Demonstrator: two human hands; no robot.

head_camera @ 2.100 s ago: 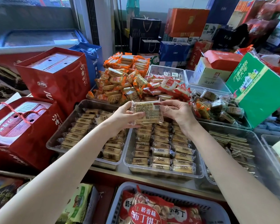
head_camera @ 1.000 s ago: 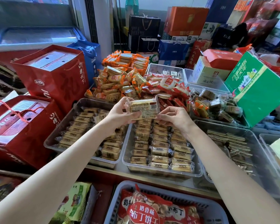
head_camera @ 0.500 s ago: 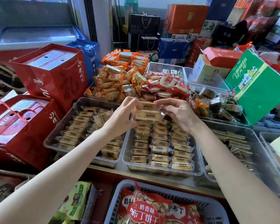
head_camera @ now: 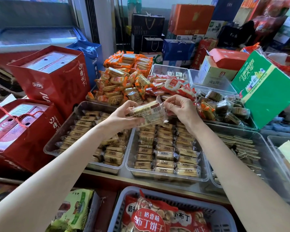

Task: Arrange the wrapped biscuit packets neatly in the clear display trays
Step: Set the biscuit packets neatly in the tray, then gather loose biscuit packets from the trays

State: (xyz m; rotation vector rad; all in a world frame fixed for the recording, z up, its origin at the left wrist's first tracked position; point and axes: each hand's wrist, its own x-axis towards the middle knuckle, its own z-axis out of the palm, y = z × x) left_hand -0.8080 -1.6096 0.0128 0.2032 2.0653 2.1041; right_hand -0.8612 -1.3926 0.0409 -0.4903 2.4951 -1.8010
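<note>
A clear-wrapped biscuit packet (head_camera: 148, 114) is held in the air above the back of the middle clear tray (head_camera: 206, 173), its printed label side facing me. My left hand (head_camera: 122, 117) grips its left end from below. My right hand (head_camera: 180, 108) pinches the wrapper's right end. The middle tray holds three neat rows of similar packets (head_camera: 164, 153). The left clear tray (head_camera: 60, 136) holds more packets (head_camera: 84, 128), partly hidden by my left forearm.
Red gift bags (head_camera: 52, 77) stand at the left. Behind the trays lie heaps of orange-wrapped (head_camera: 120, 81) and red-wrapped snacks (head_camera: 172, 86). A green box (head_camera: 264, 87) leans at the right over a tray of dark sweets (head_camera: 224, 108). A grey basket (head_camera: 213, 213) of biscuit bags sits near me.
Both hands kept hold of the packet and turned it over; it showed its narrow edge half a second ago and now shows its label side, tilted.
</note>
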